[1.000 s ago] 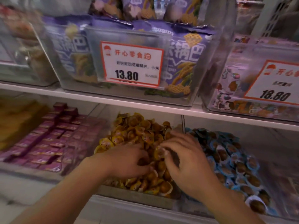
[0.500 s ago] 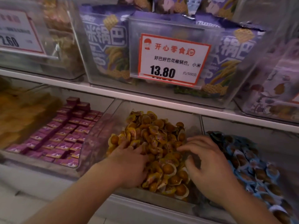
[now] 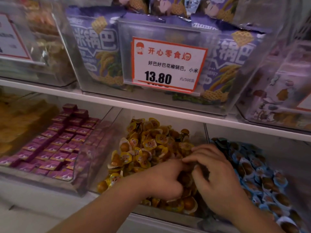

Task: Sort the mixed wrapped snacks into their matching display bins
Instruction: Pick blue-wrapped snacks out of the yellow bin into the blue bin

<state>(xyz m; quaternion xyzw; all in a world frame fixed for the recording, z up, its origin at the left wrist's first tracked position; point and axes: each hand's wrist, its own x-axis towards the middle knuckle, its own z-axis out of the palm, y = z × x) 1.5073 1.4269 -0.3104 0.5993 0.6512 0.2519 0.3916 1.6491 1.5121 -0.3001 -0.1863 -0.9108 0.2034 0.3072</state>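
Nearest the camera, two bare forearms reach up from the lower edge into the middle clear plastic bin [image 3: 171,214] on the lower shelf. The left hand [image 3: 165,180] lies on the heap of yellow-wrapped round snacks [image 3: 148,145] with its fingers curled down into the pile, and the blur hides whether they hold a piece. The right hand [image 3: 217,175] lies just beside it at the bin's right side, fingers bent with the tips meeting the left hand's fingertips over the heap; something small and dark sits between them, but whether it is gripped cannot be told. Just right of that hand, the neighbouring bin holds blue-wrapped round snacks [image 3: 262,174] piled against the divider. To the left, another clear bin carries rows of small purple-pink wrapped blocks [image 3: 57,145], and further left lies a blurred yellow-orange heap [image 3: 18,125]. Above the white shelf edge [image 3: 117,101], a clear tub holds purple crisp bags [image 3: 96,47] behind a white, red-bordered price card [image 3: 168,64] reading 13.80.
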